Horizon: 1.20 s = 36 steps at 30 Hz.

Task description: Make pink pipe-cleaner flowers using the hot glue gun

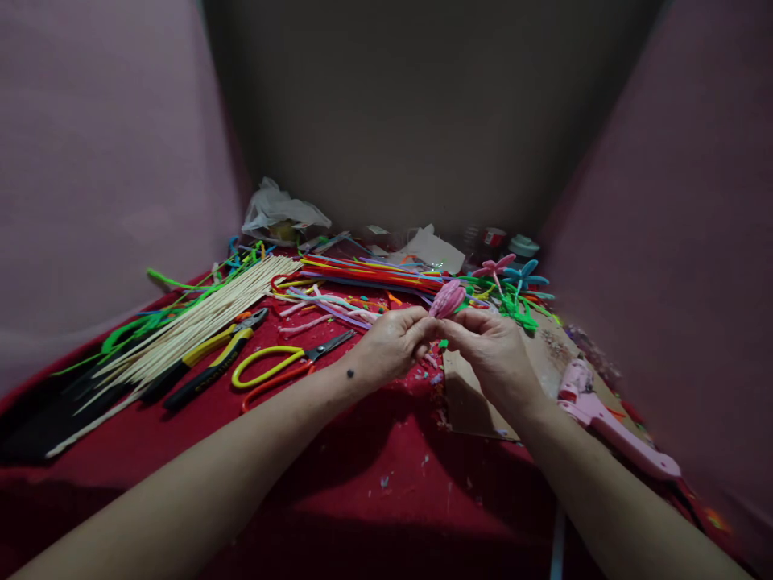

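Note:
Both hands meet above the red cloth, pinching the base of a pink pipe-cleaner flower bud (448, 299). My left hand (395, 342) has its thumb and fingers closed at the bud's lower left. My right hand (492, 346) pinches from the right, its fingertips against the left ones. The bud stands up above the fingers, tilted slightly right; its lower end is hidden in the grip. Behind the right hand lie green pipe cleaners (516, 310), with a pink flower (495, 267) and a blue flower (525, 275) above them.
On the left lie wooden sticks (205, 310), pliers (217, 358) and scissors (290, 362). Coloured pipe cleaners (374, 274) are bundled behind the hands. A pink glue gun (616, 423) rests at right near cardboard (474, 403). A plastic bag (281, 208) sits at the back.

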Each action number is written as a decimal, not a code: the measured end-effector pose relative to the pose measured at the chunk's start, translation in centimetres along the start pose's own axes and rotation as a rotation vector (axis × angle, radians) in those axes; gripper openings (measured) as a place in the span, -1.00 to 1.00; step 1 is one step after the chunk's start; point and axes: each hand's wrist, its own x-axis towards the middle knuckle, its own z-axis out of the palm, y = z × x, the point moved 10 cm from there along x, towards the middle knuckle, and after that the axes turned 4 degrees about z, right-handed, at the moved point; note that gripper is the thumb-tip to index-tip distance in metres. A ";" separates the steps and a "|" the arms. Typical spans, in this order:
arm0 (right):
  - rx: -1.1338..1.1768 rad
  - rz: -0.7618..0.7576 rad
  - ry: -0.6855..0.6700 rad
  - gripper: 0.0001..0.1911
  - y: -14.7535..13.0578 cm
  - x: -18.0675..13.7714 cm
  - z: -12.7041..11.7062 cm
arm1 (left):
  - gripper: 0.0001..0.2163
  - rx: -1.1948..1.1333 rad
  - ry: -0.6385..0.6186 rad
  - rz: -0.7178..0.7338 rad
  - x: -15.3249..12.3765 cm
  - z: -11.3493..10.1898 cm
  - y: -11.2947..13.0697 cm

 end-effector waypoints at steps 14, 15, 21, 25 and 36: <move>0.329 0.036 -0.259 -0.86 0.7 -0.2 2.3 | -0.80 -0.519 -0.153 -0.089 -0.4 1.7 -1.0; 0.405 0.096 -0.296 -0.88 1.0 -0.3 2.7 | -0.80 -0.544 -0.172 -0.100 -0.5 1.8 -1.0; 0.623 0.307 -0.281 -0.84 2.1 -0.7 3.6 | -0.76 -0.593 -0.217 -0.145 -0.6 2.4 -1.3; 0.693 0.307 -0.237 -0.81 2.1 -0.6 3.6 | -0.75 -0.591 -0.208 -0.160 -0.7 2.5 -1.2; 0.719 0.250 -0.188 -0.87 2.5 -0.5 3.2 | -0.77 -0.427 -0.220 -0.117 -1.1 2.5 0.0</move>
